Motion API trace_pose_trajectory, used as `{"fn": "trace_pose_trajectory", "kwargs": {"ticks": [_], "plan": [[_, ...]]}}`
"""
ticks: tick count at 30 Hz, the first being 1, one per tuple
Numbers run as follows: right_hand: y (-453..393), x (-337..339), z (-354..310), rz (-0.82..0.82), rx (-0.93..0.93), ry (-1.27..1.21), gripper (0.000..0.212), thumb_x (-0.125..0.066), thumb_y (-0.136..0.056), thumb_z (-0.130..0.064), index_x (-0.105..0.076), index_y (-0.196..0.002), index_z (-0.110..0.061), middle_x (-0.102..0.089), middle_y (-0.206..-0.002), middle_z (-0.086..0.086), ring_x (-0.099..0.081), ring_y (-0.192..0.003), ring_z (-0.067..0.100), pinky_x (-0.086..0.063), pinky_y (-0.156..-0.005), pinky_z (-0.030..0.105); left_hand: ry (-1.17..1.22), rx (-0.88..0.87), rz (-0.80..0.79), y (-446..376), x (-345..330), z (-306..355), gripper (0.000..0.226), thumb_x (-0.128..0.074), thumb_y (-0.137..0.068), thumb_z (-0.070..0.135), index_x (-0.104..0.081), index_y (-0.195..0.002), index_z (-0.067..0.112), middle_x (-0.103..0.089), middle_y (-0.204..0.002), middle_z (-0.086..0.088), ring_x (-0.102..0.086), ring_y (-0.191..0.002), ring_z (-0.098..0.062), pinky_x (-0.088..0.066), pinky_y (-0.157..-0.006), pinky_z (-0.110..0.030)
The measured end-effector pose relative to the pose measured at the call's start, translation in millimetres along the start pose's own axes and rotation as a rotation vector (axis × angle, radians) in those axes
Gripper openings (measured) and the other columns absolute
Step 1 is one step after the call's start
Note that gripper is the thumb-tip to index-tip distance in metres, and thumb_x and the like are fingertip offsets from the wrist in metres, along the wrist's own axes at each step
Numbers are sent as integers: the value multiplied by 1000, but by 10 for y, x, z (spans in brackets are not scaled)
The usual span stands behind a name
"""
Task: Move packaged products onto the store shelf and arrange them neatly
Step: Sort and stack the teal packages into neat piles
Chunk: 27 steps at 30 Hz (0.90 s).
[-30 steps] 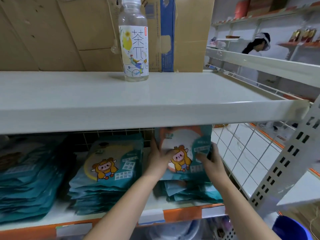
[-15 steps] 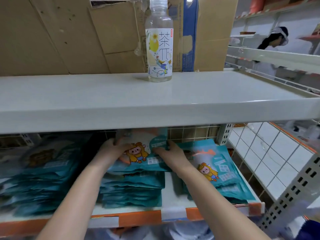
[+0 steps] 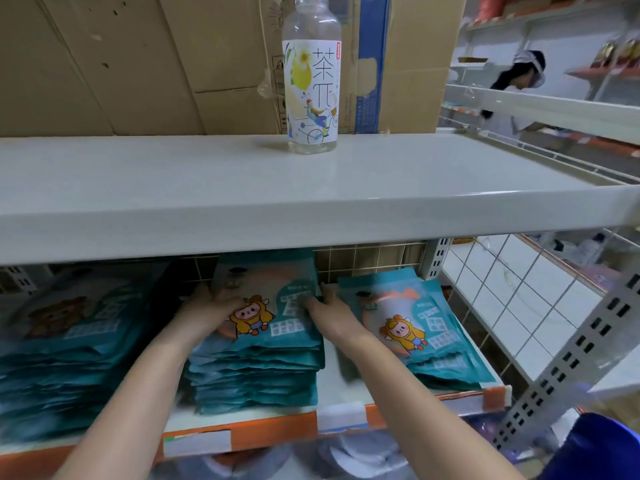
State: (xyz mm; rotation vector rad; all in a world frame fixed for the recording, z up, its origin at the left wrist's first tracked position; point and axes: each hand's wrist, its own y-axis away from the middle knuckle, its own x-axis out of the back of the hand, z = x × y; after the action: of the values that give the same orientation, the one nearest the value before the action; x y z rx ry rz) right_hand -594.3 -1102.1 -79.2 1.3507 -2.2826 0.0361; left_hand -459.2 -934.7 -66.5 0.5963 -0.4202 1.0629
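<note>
**Top pouch held at both sides over the middle stack**

The pouch [image 3: 273, 306] was seen lying flat on the middle stack [image 3: 256, 372] of the lower shelf [image 3: 346, 415], its long axis running front to back and its far end raised toward the wire back. It was held from both sides: the left hand [image 3: 204, 313] was curled over its left edge, and the right hand [image 3: 329, 306] was pressed against its right edge, the fingers partly hidden. The pouch lay between the hands, with neither clearly nearer. A right stack [image 3: 412, 327] lay just beside it and a left stack [image 3: 69, 344] beyond. A bottle [image 3: 310, 95] stood on the upper shelf [image 3: 242, 188].
</note>
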Motion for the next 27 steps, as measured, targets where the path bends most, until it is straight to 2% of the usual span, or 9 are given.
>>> {"fn": "trace_pose_trajectory", "kwargs": {"ticks": [2, 5, 8, 10, 14, 18, 20, 24, 27], "plan": [[21, 150, 64, 76, 15, 21, 61, -40, -97, -48, -27, -147, -17, -44, -145, 9, -45, -130, 29, -35, -104, 33, -177, -58, 96, -99, -61, 47, 93, -65, -63, 69, -40, -138, 20, -56, -130, -11, -60, -108, -33, -55, -83, -46], [35, 454, 235, 246, 10, 47, 53, -45, -96, -43, -37, -141, -16, -48, -141, 9, -48, -127, 28, -39, -103, 35, -212, -217, 162, 249, -239, 488, 77, -58, -72, 59, -44, -136, 18, -55, -126, -6, -54, -112, -28, -48, -91, -39], [65, 824, 478, 398, -96, 69, 53, -52, -94, -35, -37, -141, -14, -49, -140, 10, -49, -124, 29, -39, -97, 34, -178, -334, 63, 446, -667, 851, 60, -58, -88, 40, -41, -140, 15, -48, -137, -7, -44, -126, -26, -36, -97, -32], [90, 1070, 660, 443, -165, 76, 55, -53, -93, -34, -37, -141, -13, -49, -140, 10, -50, -123, 29, -39, -97, 34, -132, -367, -73, 506, -990, 1000, 60, -59, -89, 37, -38, -141, 16, -46, -141, -6, -45, -128, -25, -37, -101, -30], [135, 1463, 1039, 503, -352, 136, 47, -54, -91, -34, -47, -128, -6, -60, -116, 14, -58, -104, 30, -46, -84, 36, -78, -231, -284, 656, -1601, 1121, 63, -57, -92, 36, -33, -144, 11, -45, -143, -9, -47, -127, -25, -39, -90, -25], [83, 1676, 1541, 378, -486, 123, 81, -60, -62, -73, -58, -111, -9, -70, -99, 9, -68, -88, 27, -55, -81, 39, 87, 23, -395, 685, -2002, 1052, 24, -52, -97, 23, -54, -118, 12, -52, -136, -12, -53, -115, -23, -39, -84, -23], [56, 1678, 1699, 293, -489, 100, 80, -58, -59, -79, -59, -105, -13, -70, -94, 5, -69, -83, 23, -57, -81, 40, 185, 96, -432, 644, -2140, 975, 33, -56, -96, 27, -52, -124, 11, -56, -133, -11, -56, -116, -23, -44, -92, -26], [112, 1650, 1610, 342, -352, 313, 71, -45, -80, -71, -61, -118, -14, -61, -118, 9, -62, -102, 26, -52, -86, 35, 271, 134, -394, 455, -2408, 812, 75, -67, -86, 38, -31, -145, 9, -52, -139, -11, -55, -120, -26, -46, -102, -38], [115, 1665, 1562, 278, -290, 249, 49, -56, -85, -56, -63, -112, -16, -68, -104, 4, -66, -90, 20, -55, -84, 37, 299, 161, -370, 396, -2453, 768, 75, -70, -84, 37, -33, -144, 10, -55, -135, -12, -57, -116, -27, -47, -100, -38]]}}
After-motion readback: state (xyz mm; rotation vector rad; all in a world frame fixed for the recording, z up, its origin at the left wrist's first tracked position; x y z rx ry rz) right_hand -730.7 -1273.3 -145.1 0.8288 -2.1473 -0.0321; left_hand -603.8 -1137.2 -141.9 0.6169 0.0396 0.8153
